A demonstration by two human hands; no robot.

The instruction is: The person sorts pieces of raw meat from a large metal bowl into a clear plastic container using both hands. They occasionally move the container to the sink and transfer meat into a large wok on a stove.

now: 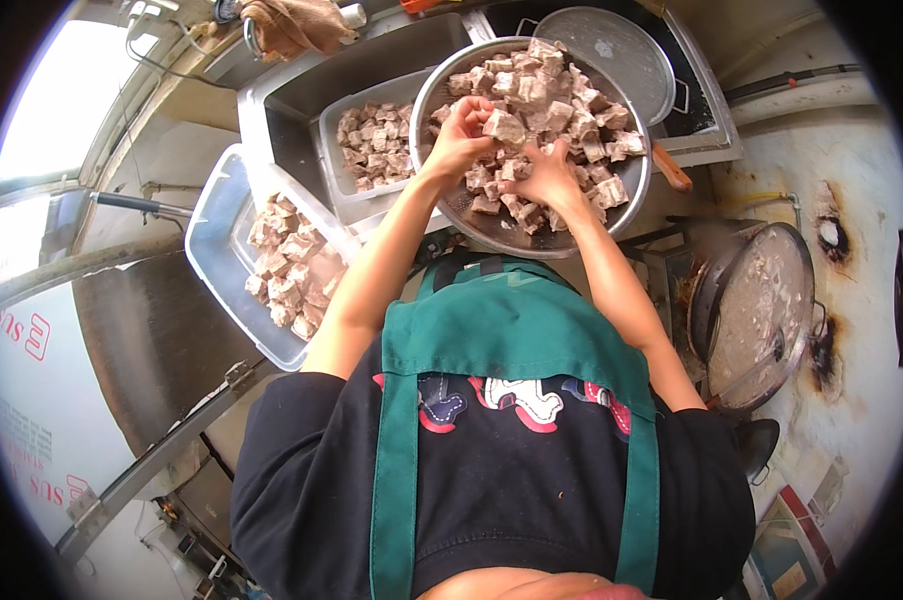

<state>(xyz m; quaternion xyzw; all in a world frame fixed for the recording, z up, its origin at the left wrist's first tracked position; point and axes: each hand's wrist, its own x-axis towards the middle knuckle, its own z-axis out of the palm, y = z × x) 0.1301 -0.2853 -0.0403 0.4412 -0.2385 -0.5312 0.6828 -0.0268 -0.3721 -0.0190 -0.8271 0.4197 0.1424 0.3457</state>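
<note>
A large perforated metal colander is heaped with pale brown chunks of cooked-looking meat. Over the left side of the heap, my left hand pinches one blocky meat chunk between thumb and fingers. Lower in the same heap is my right hand, its fingers spread among the pieces. Its fingertips are partly hidden, so I cannot tell whether it grips a piece.
Left of the colander, a plastic tub of smaller meat cubes sits in the steel sink. A clear plastic bin holds larger chunks. Beyond the colander lies a round metal pan. At right, a wok contains cloudy liquid; a wooden handle protrudes nearby.
</note>
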